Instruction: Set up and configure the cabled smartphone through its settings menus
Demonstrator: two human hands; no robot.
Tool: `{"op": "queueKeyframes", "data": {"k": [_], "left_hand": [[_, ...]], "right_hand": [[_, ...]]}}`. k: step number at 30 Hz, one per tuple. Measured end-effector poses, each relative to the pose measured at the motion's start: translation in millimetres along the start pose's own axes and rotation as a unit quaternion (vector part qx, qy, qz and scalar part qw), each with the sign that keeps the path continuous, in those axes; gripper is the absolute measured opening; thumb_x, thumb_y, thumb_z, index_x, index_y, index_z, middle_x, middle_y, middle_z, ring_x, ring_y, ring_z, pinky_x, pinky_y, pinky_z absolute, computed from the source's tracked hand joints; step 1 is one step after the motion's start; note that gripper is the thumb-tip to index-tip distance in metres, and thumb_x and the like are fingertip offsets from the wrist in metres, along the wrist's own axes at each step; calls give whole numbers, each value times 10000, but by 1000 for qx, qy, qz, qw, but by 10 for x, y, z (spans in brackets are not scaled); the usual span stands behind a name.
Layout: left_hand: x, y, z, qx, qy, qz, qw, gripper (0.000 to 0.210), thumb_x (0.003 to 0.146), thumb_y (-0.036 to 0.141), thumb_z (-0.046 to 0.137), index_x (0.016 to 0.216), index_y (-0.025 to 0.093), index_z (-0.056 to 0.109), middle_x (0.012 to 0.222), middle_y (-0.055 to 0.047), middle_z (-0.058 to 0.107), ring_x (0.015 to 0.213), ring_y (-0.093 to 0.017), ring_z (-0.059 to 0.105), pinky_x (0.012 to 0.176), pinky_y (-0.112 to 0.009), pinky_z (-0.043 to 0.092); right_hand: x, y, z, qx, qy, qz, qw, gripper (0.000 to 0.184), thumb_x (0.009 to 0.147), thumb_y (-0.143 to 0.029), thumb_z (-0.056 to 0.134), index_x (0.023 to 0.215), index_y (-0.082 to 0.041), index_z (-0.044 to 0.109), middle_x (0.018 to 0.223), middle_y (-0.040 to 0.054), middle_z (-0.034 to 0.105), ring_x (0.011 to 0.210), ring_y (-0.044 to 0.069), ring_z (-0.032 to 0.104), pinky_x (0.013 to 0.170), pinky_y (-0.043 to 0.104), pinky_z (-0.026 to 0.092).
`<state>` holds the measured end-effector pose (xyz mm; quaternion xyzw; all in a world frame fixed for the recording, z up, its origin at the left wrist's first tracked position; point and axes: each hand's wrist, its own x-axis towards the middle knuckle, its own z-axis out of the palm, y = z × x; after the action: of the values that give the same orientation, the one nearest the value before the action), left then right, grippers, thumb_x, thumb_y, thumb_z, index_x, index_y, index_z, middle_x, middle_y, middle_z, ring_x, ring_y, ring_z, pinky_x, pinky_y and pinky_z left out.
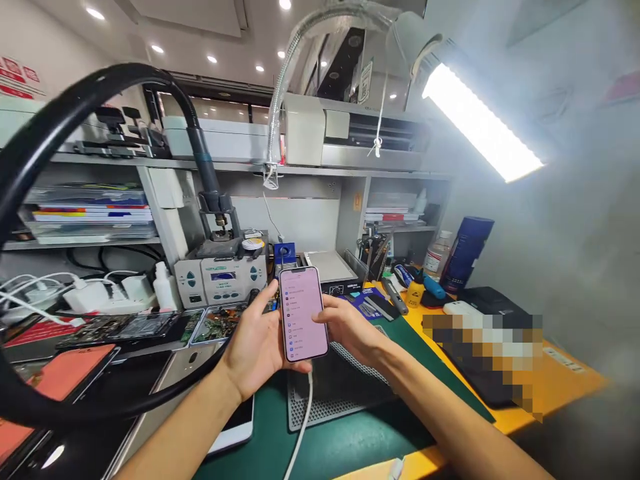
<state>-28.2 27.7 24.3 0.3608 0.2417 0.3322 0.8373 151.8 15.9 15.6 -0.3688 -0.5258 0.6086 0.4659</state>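
My left hand (pixel 255 340) is wrapped round a smartphone (pixel 303 333) from the left and below, its thumb along the left edge. The phone is upright, its lit pinkish screen showing a list with small icons. At the phone's right edge is my right hand (pixel 353 327), one fingertip lying over the screen and another finger at the edge; the rest are partly hidden. A white cable (pixel 306 413) runs down from the phone's bottom. Beneath the hands lies a dark perforated mat (pixel 325 407) on the green work mat (pixel 270 447).
A black hose (pixel 75 100) arches on the left near a grey soldering station (pixel 220 280). Circuit boards (pixel 215 325) and phone parts lie to the left. Above right hangs a bright lamp (pixel 480 123). Bottles, tools and a black case (pixel 500 307) stand along the right.
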Motion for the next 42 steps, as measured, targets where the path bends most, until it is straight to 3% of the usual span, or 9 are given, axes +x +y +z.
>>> {"op": "queueKeyframes", "data": {"k": [7,13,17,26,28,33,37,39,42], "left_hand": [[8,19,1,22,2,0,1000,693,951,625,428,1368,88,565,1186,-237,659,943,-379,676,616,-483,587],[8,7,10,27,-8,11,1000,659,975,571,409,1395,81,547,1224,-257,641,970,-401,661,620,-509,579],[-2,8,27,29,-9,17,999,613,991,529,406,1391,88,549,1216,-250,644,923,-359,660,625,-507,580],[2,-1,44,7,-25,11,1000,731,957,662,358,1331,80,596,1116,-225,670,840,-330,679,567,-451,589],[9,6,28,6,-27,9,1000,755,953,682,332,1329,83,596,1124,-227,667,882,-348,682,558,-444,592],[5,14,21,7,-37,8,999,782,950,703,294,1303,80,607,1160,-230,661,862,-336,688,536,-430,594],[3,16,18,9,-37,12,999,780,953,698,274,1313,84,595,1094,-230,678,887,-354,694,550,-448,598],[1,17,14,12,-37,9,999,784,952,698,270,1311,80,593,1066,-234,685,896,-361,695,557,-455,599],[-5,17,14,20,-29,6,999,783,949,699,281,1289,74,607,1046,-240,690,869,-352,698,562,-452,598]], "right_hand": [[-10,-12,-42,-32,-37,-46,998,431,603,-75,646,1016,-193,678,980,10,705,898,193,614,798,299,454],[27,28,-95,-59,-53,-51,996,430,604,-82,657,1020,-190,655,1018,18,700,953,213,628,813,318,480],[48,36,-108,-65,-48,-52,995,399,603,-92,656,992,-181,656,1029,28,702,988,225,623,843,331,479],[-27,-30,-25,-20,-11,-31,999,348,752,-221,640,1098,-196,671,1082,46,700,949,221,624,837,349,463],[-42,-48,-22,-19,-29,-28,999,359,784,-239,631,1137,-184,660,1084,61,701,945,227,629,850,364,467],[-73,-68,-35,-93,-47,-64,992,517,662,-72,648,1162,-201,662,1142,46,709,1069,243,620,973,391,444],[-35,-14,-40,-47,-8,-35,998,359,788,-261,692,1139,-191,679,1120,73,720,1020,261,653,927,420,487],[-8,21,-41,-25,5,-20,999,359,841,-385,689,1143,-191,683,1125,88,723,993,268,667,891,425,510],[6,44,-42,-17,9,-13,1000,379,847,-421,703,1155,-200,686,1141,90,722,1015,276,666,895,427,515]]}}
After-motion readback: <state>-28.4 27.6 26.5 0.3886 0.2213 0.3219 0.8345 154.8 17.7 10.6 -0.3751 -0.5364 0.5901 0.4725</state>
